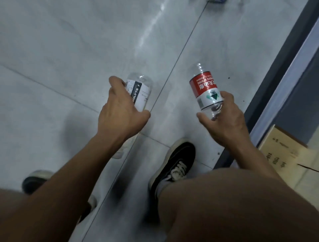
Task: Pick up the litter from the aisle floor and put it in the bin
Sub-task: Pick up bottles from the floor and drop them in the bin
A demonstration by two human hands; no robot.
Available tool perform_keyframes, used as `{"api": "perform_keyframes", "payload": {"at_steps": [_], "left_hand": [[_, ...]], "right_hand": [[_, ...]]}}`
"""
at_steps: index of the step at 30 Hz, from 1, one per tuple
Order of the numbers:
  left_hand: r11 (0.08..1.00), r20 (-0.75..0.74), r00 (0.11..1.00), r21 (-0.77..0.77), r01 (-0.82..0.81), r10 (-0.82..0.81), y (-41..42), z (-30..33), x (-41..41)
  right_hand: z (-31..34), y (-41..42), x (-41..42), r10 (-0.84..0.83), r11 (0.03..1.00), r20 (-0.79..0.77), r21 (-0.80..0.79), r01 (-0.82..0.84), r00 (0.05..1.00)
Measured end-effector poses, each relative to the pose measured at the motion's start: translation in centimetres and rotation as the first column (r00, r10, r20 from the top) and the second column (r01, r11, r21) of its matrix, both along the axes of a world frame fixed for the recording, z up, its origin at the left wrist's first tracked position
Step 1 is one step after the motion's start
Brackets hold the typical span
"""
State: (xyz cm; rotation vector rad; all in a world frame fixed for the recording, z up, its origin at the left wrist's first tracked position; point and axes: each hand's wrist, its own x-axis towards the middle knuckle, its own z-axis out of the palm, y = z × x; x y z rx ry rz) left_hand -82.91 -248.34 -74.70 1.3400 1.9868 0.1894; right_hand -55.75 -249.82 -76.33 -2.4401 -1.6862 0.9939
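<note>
My left hand grips a clear plastic bottle with a black-and-white label, held above the grey tiled floor; its lower part shows faintly under my wrist. My right hand holds a second clear bottle with a red-and-white label by its base, neck pointing away from me. Both bottles look empty. No bin is in view.
A cardboard box lies at the right by a dark wall base. My black shoe stands on the floor between my arms, the other shoe at lower left. A small blue object lies at the top edge.
</note>
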Motion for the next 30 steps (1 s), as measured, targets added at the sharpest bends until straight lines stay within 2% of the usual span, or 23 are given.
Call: {"api": "perform_keyframes", "payload": {"at_steps": [3,8,12,20,25,30], "left_hand": [[1.0,-0.039,0.999,-0.016,0.0,0.0,-1.1,6.9,-2.5],[1.0,-0.117,0.993,-0.017,0.001,-0.003,-2.8,19.6,-5.6],[1.0,-0.125,0.992,-0.003,-0.013,0.012,-3.6,30.6,-7.3],[0.998,-0.12,0.992,0.048,-0.039,0.045,-5.7,52.6,-13.7],[0.995,-0.08,0.994,0.072,-0.068,0.074,-7.6,62.3,-19.1],[0.977,-0.088,0.984,0.159,-0.14,0.156,-10.3,68.7,-25.7]], "right_hand": [[6.6,-0.3,-0.6,0.047,0.998,0.011,-0.045,-0.047,0.999],[19.6,-0.8,-2.8,0.028,1.0,-0.006,0.002,-0.028,1.0],[30.9,-2.1,-6.3,0.004,1.0,-0.062,0.013,-0.004,0.998],[53.1,-5.2,-15.5,0.094,0.995,-0.158,0.033,-0.09,0.983],[62.9,-6.1,-21.8,0.218,0.974,-0.181,0.103,-0.202,0.959],[69.1,-6.5,-28.8,0.293,0.95,-0.181,0.162,-0.266,0.939]]}}
